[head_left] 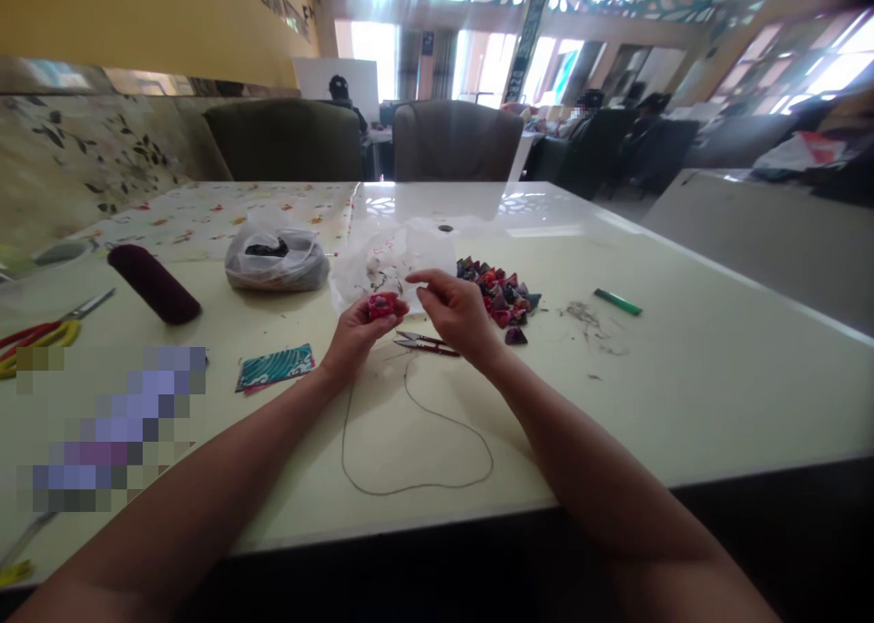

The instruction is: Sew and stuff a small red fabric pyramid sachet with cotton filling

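Observation:
My left hand (351,339) is closed on a small red fabric piece (381,306), held just above the table. Close by on the right, my right hand (456,311) has its thumb and index finger brought together, and anything between them is too small to make out. A long dark thread (416,489) lies in a loose loop on the table below both hands. Thread snips (437,345) rest under the right hand, partly covered by it. Past my right hand is a heap of small, colourful, pointed fabric pieces (502,291), with a dark purple piece (516,335) in front.
A white plastic bag (416,245) lies behind my hands, a filled plastic bag (300,268) to its left. Leftward are a teal patterned cloth (275,366), a dark cylinder (156,283) and scissors (61,327). A green pen-like object (618,301) and thread scraps (591,322) lie right.

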Demonstrator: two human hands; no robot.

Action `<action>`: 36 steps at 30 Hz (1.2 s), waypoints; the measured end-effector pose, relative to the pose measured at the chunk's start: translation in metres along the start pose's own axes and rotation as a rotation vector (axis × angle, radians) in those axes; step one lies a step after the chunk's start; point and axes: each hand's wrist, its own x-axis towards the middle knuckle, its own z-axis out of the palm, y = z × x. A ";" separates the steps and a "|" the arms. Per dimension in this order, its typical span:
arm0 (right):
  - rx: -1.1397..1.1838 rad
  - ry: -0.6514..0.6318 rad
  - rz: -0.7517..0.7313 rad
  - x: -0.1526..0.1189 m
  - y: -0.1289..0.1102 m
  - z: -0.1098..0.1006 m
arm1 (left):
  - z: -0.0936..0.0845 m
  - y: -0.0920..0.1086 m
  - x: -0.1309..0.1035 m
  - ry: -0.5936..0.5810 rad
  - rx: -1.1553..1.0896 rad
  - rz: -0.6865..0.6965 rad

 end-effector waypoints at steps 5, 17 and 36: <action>0.132 0.072 0.018 0.021 -0.002 -0.010 | -0.003 -0.001 0.001 -0.013 0.019 0.007; -0.403 -0.207 0.108 0.081 0.055 0.035 | -0.018 -0.009 0.011 0.200 0.107 0.056; -0.223 -0.099 0.139 0.086 0.079 0.048 | -0.017 -0.006 0.010 0.114 0.277 0.150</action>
